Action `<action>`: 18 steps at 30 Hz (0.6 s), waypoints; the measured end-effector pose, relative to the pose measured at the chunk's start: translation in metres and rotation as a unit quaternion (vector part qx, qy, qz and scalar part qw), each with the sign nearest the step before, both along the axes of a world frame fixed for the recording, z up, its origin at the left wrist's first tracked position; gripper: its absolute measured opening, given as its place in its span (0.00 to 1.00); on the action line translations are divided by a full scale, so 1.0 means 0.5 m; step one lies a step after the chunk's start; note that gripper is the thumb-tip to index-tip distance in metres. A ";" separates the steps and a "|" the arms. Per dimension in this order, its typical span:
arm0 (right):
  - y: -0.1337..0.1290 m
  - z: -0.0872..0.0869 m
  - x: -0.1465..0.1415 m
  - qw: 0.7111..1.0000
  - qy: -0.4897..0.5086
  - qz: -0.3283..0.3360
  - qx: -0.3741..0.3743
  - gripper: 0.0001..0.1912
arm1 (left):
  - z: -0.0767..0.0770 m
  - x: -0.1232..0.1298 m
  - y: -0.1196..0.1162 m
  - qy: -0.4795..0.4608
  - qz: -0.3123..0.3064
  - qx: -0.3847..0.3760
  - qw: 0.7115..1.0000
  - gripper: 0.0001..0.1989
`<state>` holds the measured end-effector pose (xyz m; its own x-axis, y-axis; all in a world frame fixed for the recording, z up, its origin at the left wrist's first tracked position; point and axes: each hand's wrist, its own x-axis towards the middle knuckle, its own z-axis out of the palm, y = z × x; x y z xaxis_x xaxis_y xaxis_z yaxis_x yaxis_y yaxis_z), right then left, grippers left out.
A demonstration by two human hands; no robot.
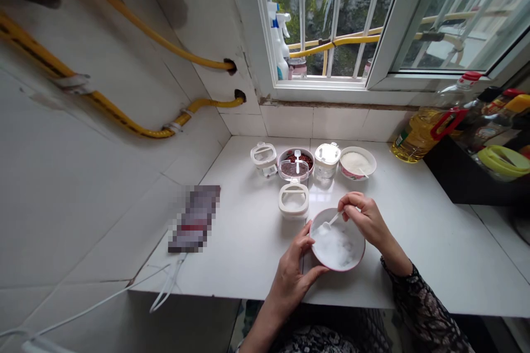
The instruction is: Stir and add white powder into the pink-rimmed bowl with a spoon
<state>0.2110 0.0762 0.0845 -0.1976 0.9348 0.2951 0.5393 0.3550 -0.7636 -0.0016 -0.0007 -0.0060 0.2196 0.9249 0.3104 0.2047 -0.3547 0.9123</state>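
My left hand (296, 265) grips the left rim and side of a bowl (359, 256), which looks tilted on the counter. White grains (337, 245), of a kind I cannot tell, cover the inside of the bowl. Pinched in my right hand (362, 215) is a small white plastic spoon (332, 222), its scoop end at the grains. Just beyond the bowl stands a clear jar (293, 207) with a white rim, its transparent lid (295, 170) flipped up.
Behind are two lidded jars (264, 159) (327, 161), a bowl of dried red pieces (305, 155) and a bowl of white grains (358, 162). An oil bottle (414, 132) and a black condiment box (459, 176) stand right. A blurred flat object (194, 219) with a white cable lies left.
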 end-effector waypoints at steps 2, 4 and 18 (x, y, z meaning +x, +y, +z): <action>0.000 -0.001 0.000 1.000 -0.009 -0.014 0.009 0.11 | -0.001 0.000 0.000 0.002 0.001 0.002 1.000 0.21; 0.000 -0.003 0.000 1.000 -0.016 -0.016 0.013 0.11 | -0.001 0.000 0.000 0.004 0.002 0.005 1.000 0.21; -0.013 -0.005 -0.027 0.993 -0.069 0.088 0.043 0.11 | -0.006 -0.002 0.000 0.017 -0.001 0.002 1.000 0.21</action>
